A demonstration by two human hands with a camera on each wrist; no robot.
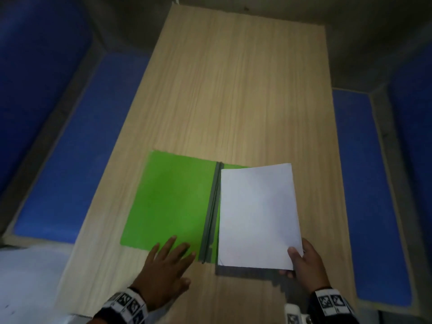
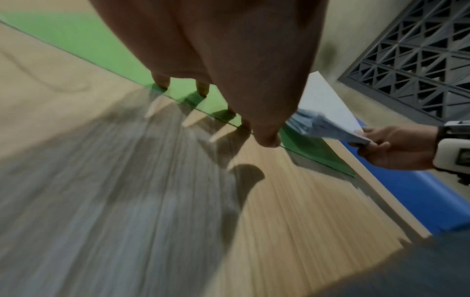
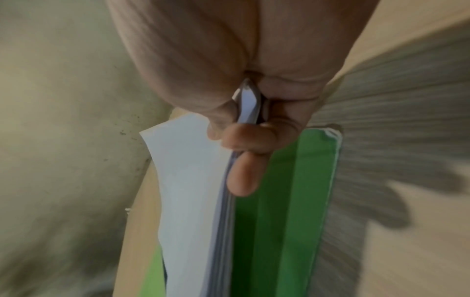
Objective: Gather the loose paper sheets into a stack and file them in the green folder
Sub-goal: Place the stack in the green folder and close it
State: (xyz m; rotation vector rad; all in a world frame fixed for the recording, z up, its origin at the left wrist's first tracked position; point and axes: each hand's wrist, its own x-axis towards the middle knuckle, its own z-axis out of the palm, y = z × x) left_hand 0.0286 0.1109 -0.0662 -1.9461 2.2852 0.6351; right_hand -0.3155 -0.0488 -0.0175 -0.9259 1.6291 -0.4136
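Observation:
The green folder [image 1: 168,199] lies open flat on the wooden table [image 1: 233,90], its grey spine [image 1: 211,213] down the middle. A stack of white paper sheets [image 1: 257,213] hovers over the folder's right half, lifted a little off it. My right hand [image 1: 301,260] pinches the stack's near right corner, thumb on top and fingers beneath, as the right wrist view shows with the sheets [image 3: 188,191] above the green cover [image 3: 284,201]. My left hand [image 1: 168,260] is spread with straight fingers over the left cover's near edge [image 2: 193,100].
Blue padded benches [image 1: 77,148] [image 1: 364,183] run along both long sides of the table. A dark patterned grille [image 2: 412,56] shows in the left wrist view. Bare wood stretches beyond the folder to the far end.

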